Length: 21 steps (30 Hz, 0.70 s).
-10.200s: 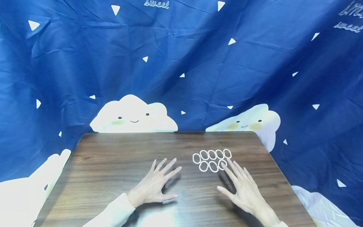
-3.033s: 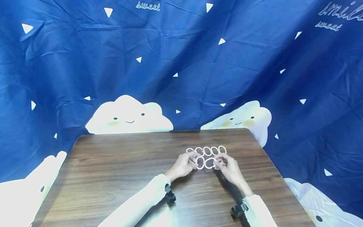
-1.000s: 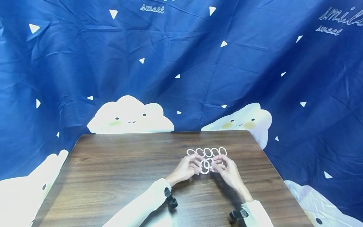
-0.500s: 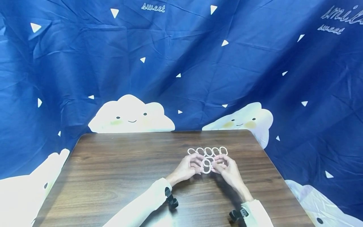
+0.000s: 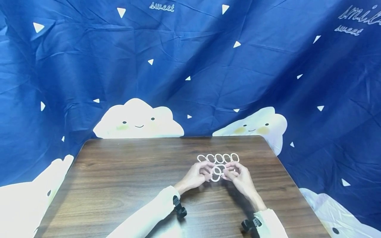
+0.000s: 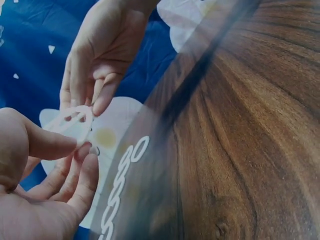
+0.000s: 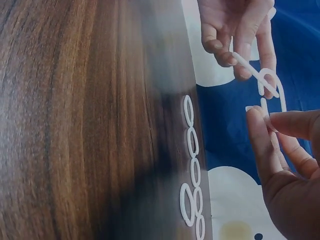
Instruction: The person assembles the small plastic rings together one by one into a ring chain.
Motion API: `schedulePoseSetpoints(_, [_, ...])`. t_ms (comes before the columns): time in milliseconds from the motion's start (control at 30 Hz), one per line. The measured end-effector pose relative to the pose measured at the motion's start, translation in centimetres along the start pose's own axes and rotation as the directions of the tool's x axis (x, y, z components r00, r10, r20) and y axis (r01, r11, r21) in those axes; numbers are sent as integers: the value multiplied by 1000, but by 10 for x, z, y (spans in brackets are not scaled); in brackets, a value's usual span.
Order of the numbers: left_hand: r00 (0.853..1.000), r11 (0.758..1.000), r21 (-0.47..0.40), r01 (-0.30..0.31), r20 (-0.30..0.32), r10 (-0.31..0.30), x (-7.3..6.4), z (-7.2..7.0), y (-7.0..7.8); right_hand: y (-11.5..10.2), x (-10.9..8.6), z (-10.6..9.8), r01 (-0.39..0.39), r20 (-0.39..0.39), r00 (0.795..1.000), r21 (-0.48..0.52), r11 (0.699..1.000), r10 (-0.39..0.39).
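Note:
Two white oval rings, each like an open-ended shower curtain ring, are held up over the far right of the table. My left hand (image 5: 194, 175) pinches one ring (image 5: 215, 180) between thumb and fingers. The other ring (image 7: 283, 97) is pinched by my right hand (image 5: 242, 178); its gap shows in the right wrist view. Seen from the head, the two rings cross each other between my fingertips. In the right wrist view the left hand's ring (image 7: 250, 69) appears nearly edge-on, its end at the opening of the right hand's ring.
Beyond my hands, several more white rings (image 7: 193, 142) lie in a row on the brown wooden table (image 5: 134, 172). One further ring (image 7: 186, 205) lies beside that row, mostly behind my right hand in the head view. A blue curtain (image 5: 190, 66) with clouds hangs behind.
Ten seconds ago both hands were spread flat over the table with all rings lying there. Three seconds ago the two held rings were side by side; since then they have come together and overlap.

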State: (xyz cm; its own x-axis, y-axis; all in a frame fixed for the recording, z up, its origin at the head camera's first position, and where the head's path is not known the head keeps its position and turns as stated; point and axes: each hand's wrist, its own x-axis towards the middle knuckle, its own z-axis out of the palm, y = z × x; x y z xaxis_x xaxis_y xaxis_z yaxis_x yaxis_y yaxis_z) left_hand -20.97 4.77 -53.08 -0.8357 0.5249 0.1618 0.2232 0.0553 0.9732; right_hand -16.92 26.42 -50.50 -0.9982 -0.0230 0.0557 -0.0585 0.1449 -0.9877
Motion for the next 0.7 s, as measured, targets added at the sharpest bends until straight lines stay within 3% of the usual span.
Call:
schedulePoseSetpoints(267, [999,993,112,-34,23,31,-1,-2,-1,-2,-1,-4,48,3,999,-64,997,-48])
schedulePoseSetpoints(500, [999,969,244,-45,29,39,-4,-1,-5,-3,-1,-6,67,11,998,-96,993,-66])
schedulePoseSetpoints(700, [1000,973,232,-18,17,14,-6,0,-9,-4,0,-7,99,39,995,-113,989,-95])
